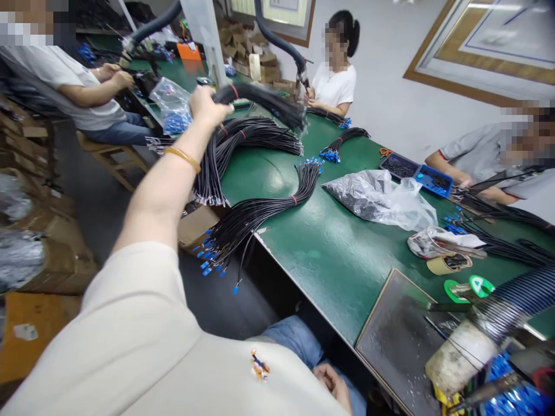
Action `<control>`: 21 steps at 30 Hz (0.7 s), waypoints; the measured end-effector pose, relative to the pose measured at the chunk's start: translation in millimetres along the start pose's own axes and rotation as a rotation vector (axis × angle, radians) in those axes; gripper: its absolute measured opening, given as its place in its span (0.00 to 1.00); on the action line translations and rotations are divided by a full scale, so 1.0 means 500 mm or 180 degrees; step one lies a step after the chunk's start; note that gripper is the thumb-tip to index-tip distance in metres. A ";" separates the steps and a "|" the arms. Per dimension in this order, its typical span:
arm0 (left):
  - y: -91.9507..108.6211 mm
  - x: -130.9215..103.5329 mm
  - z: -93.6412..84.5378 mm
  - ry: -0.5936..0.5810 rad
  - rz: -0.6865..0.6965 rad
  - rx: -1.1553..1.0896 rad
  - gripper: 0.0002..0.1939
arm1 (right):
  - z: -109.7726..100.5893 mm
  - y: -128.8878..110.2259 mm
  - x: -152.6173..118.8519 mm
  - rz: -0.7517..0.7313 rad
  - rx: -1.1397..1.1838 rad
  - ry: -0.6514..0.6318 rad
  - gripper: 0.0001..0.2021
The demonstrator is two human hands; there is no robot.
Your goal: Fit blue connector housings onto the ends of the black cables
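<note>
My left hand (210,107), at the end of my outstretched arm, is closed around a bundle of black cables (264,104) tied with a red band. The bundle's far end is blurred and hangs above the table. Below it lie more black cable bundles (260,136) with bare ends. Closer to me, a cable bundle with blue connectors (277,202) lies across the table corner, one end overhanging the edge. My right hand (332,384) rests low by my lap, fingers curled, with nothing visible in them.
On the green table (312,254) lie a plastic bag of black parts (381,196), blue trays (433,180), a dark board (399,318) and a solder spool (468,289). A ribbed hose (515,300) stands at right. Several co-workers sit around. Cardboard boxes (56,248) are at left.
</note>
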State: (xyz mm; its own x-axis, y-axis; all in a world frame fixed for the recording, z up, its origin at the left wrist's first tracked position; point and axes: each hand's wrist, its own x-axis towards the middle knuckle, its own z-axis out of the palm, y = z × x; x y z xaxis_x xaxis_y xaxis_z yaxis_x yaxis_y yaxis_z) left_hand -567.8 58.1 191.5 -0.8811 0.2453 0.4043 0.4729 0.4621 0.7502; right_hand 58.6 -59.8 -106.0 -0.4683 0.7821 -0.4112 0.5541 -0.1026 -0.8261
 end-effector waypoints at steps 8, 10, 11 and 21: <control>0.080 0.013 -0.241 -0.0034 0.0114 -0.1376 0.22 | 0.034 -0.137 0.043 -0.0408 0.0324 -0.0991 0.18; 0.097 -0.041 -0.252 -0.0288 -0.0021 -0.1973 0.16 | 0.056 -0.200 0.056 -0.0635 0.0414 -0.1311 0.17; 0.106 -0.076 -0.247 -0.0294 -0.0239 -0.2295 0.11 | 0.070 -0.233 0.064 -0.0756 0.0493 -0.1515 0.17; 0.152 -0.521 -0.075 -0.1124 -0.1277 -0.4537 0.07 | 0.131 -0.524 0.148 -0.2537 0.3082 -0.0172 0.52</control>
State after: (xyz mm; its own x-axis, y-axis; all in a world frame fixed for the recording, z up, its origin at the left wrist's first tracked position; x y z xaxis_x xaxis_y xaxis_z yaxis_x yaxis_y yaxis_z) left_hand -302.5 -2.6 162.7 -0.8059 0.5878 0.0704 -0.3642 -0.5861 0.7238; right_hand -166.6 -15.2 54.7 -0.4803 0.8104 0.3355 -0.6169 -0.0402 -0.7860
